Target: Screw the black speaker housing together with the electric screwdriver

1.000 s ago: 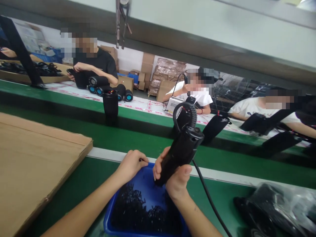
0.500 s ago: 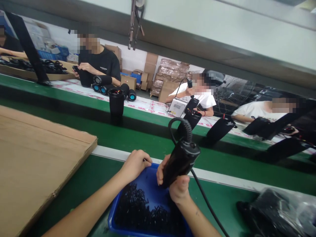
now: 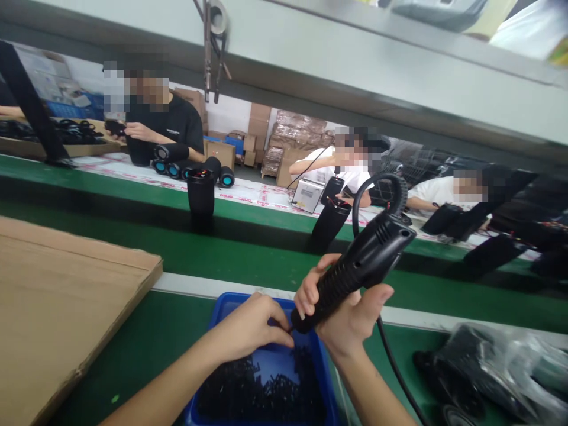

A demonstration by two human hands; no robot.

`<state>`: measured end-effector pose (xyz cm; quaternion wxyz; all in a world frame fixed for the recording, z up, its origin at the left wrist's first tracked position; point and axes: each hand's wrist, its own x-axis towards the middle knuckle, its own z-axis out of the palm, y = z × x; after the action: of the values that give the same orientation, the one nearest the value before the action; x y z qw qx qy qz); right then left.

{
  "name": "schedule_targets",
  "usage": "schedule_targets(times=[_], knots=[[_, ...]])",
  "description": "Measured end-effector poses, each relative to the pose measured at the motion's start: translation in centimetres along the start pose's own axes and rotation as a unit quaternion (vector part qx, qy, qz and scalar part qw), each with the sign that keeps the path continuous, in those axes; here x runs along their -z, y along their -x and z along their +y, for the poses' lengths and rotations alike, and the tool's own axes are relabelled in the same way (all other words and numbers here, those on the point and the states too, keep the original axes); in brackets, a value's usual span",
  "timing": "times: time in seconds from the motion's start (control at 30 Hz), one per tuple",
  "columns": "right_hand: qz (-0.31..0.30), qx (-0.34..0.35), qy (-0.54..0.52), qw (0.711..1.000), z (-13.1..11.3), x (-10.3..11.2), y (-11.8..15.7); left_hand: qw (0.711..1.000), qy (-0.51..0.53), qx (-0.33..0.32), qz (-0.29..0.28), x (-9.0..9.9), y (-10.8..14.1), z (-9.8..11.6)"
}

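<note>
A: From the head camera, what does the right hand (image 3: 350,322) have?
B: A black corded tool (image 3: 355,266), its grip wrapped firmly around the body. The tool tilts above the far right part of a blue tray (image 3: 228,300), nose down and to the left, and its cord (image 3: 394,364) runs toward the near right.
A: And the left hand (image 3: 252,322)?
B: Over the tray, fingertips drawn close together right beside the tool's nose. I can't tell whether that grip pinches a small piece.
A: What's in the tray?
B: Many small black pieces (image 3: 266,393), mostly at the near end. The tray sits on a green desk (image 3: 184,310).
A: Anything around it?
B: A cardboard box (image 3: 66,307) to the left, a clear plastic bag (image 3: 501,361) with black things to the right. Farther off, a black cylinder (image 3: 200,198) stands upright, and a person in a black shirt (image 3: 184,127) works at the far left.
</note>
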<state>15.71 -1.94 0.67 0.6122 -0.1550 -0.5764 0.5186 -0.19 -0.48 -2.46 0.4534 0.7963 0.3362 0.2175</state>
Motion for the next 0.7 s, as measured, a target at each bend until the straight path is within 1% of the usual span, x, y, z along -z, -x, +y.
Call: schedule_targets(times=[0.17,0.27,0.37,0.47,0.57,0.7], knots=[[0.0,0.017,-0.006,1.0,-0.6,-0.5,-0.1,0.999,0.031,0.012,0.011,0.0,-0.1,0.2],[0.0,0.026,0.0,1.0,-1.2,-0.4,-0.2,0.997,0.075,0.021,0.019,0.1,-0.2,0.0],[-0.001,0.03,0.01,1.0,-2.0,-0.3,-0.2,0.991,0.128,0.031,0.037,-0.1,-0.3,-0.3],[-0.001,0.034,0.014,0.999,-2.8,-0.6,-0.2,0.985,0.158,0.031,0.061,-0.1,-0.2,0.0],[0.011,0.043,0.011,0.999,-3.6,-1.3,-0.3,0.984,0.159,0.022,0.079,0.0,0.0,0.9],[0.029,0.061,0.005,0.998,-4.6,-1.9,-0.3,0.989,0.121,0.004,0.086,-0.1,0.4,2.1]])
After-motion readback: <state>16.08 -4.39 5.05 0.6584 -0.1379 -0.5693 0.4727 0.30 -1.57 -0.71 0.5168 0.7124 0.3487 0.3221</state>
